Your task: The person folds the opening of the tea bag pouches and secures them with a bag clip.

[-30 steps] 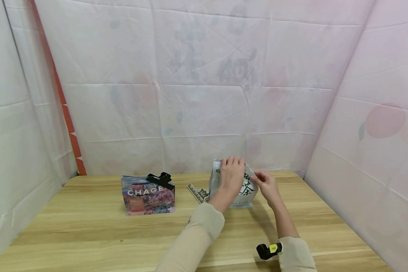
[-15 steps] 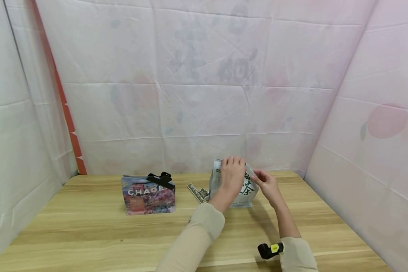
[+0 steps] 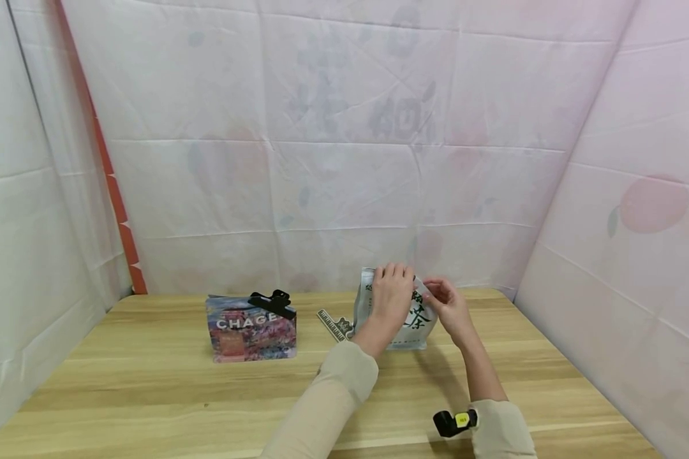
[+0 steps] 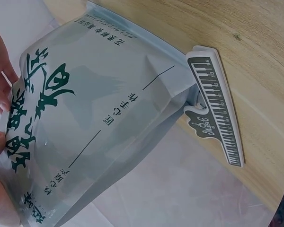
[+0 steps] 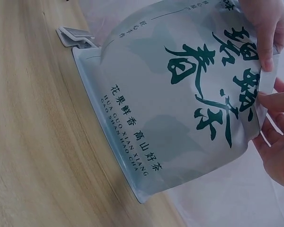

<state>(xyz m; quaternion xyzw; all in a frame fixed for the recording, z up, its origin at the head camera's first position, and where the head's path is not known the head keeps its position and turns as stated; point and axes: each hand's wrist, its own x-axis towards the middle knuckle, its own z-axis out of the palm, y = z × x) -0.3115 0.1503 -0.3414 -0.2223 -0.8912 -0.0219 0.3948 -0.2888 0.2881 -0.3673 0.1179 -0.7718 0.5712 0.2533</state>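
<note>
A pale blue-grey tea bag (image 5: pixel 180 109) with green lettering stands on the table, its top edge folded over in the right wrist view. My left hand (image 3: pixel 392 298) holds that top edge, fingers over the far side and thumb in front. At the bag's upper right, my right hand (image 3: pixel 451 311) pinches the folded edge between thumb and fingers. Both hands show at the folded edge in the right wrist view, the left hand (image 5: pixel 267 28) above the right hand (image 5: pixel 279 142). Beside the bag's lower left lies a piano-keyboard clip (image 4: pixel 217 104) marked "Music".
Left of the hands, a colourful "CHAGE" pouch (image 3: pixel 251 335) stands upright with a black clip (image 3: pixel 272 304) on its top right corner. The wooden table (image 3: pixel 149 395) is bordered by white cloth walls (image 3: pixel 333 191) at the back and sides.
My right hand's fingers have shifted slightly up and left along the bag's edge. The left hand, bag, pouch and clips look nearly unmoved.
</note>
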